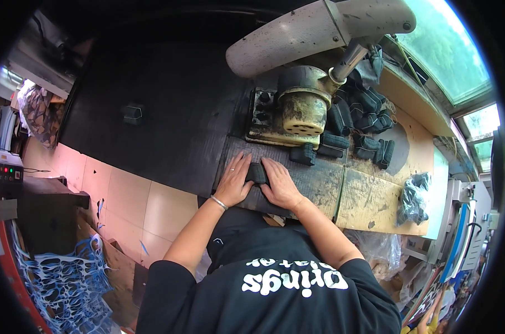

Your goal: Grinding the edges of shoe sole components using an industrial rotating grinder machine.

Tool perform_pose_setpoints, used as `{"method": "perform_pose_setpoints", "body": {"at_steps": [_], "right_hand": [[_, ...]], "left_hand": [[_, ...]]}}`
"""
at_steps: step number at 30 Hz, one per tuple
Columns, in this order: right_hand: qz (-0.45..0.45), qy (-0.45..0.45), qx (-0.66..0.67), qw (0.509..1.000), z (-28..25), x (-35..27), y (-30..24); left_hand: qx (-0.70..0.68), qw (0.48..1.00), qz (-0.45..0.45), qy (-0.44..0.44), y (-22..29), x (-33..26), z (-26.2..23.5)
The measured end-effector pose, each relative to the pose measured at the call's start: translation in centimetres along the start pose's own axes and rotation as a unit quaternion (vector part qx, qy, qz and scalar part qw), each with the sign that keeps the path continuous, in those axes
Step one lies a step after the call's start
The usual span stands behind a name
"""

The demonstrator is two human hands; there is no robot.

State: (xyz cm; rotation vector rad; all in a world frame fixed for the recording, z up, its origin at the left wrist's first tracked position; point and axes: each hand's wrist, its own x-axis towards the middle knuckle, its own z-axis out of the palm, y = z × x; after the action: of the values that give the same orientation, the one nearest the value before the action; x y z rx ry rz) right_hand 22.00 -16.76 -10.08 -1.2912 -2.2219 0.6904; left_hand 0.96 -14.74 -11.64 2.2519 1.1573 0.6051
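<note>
A small black block-shaped piece with a ribbed, fabric-like top (257, 173) lies on the dark work surface in front of me. My left hand (234, 179) rests along its left side, fingers stretched out flat and pointing away. On its other side lies my right hand (280, 183), also open, with the fingers extended. Both hands appear to touch the piece at its edges; their undersides are hidden. Just beyond my right fingertips sits a similar black piece (302, 155).
A stained cream-coloured machine (304, 108) with a thick grey arm (288, 44) stands ahead. Several black padded pieces (369, 119) are heaped at right, near a clear plastic bag (414, 197). One dark piece (133, 114) lies far left. A control box (5, 171) stands at left.
</note>
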Motion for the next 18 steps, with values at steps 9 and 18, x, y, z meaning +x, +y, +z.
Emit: {"method": "perform_pose_setpoints", "body": {"at_steps": [9,18], "right_hand": [[0.048,0.05,-0.07,0.995,1.8,0.4,0.2],[0.061,0.209,0.014,0.976,-3.4,-4.5,0.1]], "left_hand": [[0.0,0.999,-0.03,0.039,1.0,0.7,1.4],[-0.312,0.92,-0.221,-0.09,-2.9,3.0,-3.6]]}}
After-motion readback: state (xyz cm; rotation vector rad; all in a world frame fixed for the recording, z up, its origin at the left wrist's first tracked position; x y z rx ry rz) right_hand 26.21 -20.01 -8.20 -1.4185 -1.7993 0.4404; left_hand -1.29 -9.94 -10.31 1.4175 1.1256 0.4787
